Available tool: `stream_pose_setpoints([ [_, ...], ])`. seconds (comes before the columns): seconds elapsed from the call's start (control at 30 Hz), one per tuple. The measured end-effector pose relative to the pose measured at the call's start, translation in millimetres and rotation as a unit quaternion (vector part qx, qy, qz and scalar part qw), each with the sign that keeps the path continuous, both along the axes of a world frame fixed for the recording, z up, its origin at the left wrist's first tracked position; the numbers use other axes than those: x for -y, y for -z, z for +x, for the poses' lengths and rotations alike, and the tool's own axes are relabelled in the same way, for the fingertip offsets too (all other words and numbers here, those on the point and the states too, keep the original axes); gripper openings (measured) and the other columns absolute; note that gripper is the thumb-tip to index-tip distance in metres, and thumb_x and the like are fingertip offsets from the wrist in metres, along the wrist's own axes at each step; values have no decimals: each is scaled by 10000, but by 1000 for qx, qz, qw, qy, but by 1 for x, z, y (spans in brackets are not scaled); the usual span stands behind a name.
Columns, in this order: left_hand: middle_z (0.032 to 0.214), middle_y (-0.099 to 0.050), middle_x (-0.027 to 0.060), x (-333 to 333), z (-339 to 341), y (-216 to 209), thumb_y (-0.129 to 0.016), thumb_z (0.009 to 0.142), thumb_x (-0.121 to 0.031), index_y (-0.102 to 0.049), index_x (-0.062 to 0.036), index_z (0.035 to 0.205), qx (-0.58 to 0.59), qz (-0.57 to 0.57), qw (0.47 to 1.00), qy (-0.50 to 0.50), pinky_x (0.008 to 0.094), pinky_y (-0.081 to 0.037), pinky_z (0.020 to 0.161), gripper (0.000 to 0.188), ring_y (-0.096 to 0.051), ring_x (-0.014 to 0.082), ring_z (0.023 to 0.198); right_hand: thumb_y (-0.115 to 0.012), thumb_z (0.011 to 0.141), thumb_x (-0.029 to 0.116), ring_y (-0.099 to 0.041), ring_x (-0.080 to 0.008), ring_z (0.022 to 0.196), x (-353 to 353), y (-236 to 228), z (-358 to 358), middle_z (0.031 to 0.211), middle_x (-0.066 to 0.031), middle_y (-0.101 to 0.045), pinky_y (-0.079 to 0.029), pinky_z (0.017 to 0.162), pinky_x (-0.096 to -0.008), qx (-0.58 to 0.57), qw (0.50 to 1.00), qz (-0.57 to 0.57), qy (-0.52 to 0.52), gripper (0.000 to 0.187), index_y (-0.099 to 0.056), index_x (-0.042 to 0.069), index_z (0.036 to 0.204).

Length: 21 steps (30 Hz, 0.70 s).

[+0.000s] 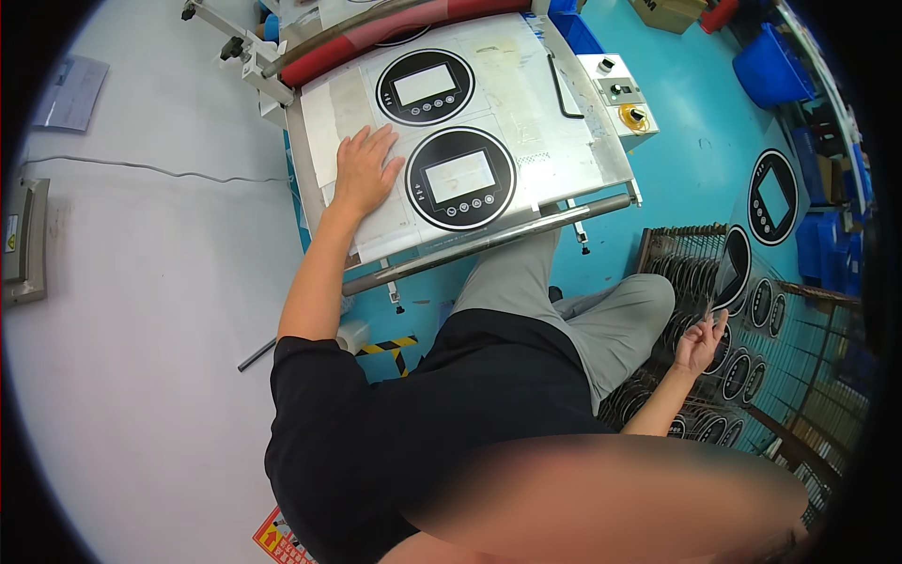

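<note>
My left hand [365, 175] lies flat with fingers spread on the pale bed [587, 160] of a roller machine. Beside its fingertips is a clear printed sheet bearing two black round panels, the nearer panel [460, 179] and the farther panel [425, 86], each with a rectangular window. Low on the right, my right hand [697, 346] pinches the edge of another clear sheet with black round panels [773, 197]. That sheet stands tilted above a wire rack [658, 246] filled with similar sheets. A red roller [376, 42] crosses the bed's far end.
A control box [620, 94] with knobs is fixed to the machine's right side, near a black hex key [562, 89] on the bed. A metal bar [489, 240] runs along the near edge. Blue bins [775, 68] stand at right, and a white table [160, 282] spreads left.
</note>
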<state>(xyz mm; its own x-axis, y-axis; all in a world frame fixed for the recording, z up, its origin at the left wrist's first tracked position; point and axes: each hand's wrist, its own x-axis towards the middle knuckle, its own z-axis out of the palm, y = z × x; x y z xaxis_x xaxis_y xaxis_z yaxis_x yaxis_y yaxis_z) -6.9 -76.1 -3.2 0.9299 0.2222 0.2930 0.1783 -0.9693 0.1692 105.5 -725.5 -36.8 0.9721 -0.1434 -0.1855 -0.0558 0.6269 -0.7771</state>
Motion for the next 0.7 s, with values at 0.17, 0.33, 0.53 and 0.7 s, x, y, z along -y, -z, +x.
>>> stream_pose_setpoints([
  [0.17,1309,-499,71,-12,7,1,-569,836,-306,-553,-100,1192,-4,9,1000,0,503,-227,1051,411,-389,325,1247,-430,941,5,-451,-68,626,-1,3,-2,981,-74,-552,-421,547,-166,4,1000,1,4,449,-386,147,1365],
  [0.33,1309,-506,57,-26,13,3,-585,830,-282,-544,-112,1197,-3,23,1000,4,509,-249,1035,406,-408,336,1235,-432,942,13,-464,-59,638,-10,4,-6,977,-58,-553,-419,537,-164,-11,1000,7,2,441,-395,148,1361],
  [0.53,1201,-564,154,-44,25,6,-594,809,-201,-551,-53,1161,15,45,997,65,465,-346,960,385,-488,380,1112,-483,901,6,-459,-11,624,-62,-11,-23,1001,-42,-560,-361,476,-126,-43,999,-12,-20,473,-394,118,1352],
  [0.7,1137,-555,230,-56,43,14,-652,763,-150,-540,49,1111,0,105,991,87,447,-381,949,416,-505,395,1065,-575,874,96,-504,-51,546,-91,-9,-41,805,-18,-595,-420,460,-191,-62,990,74,-103,454,-443,96,1309],
])
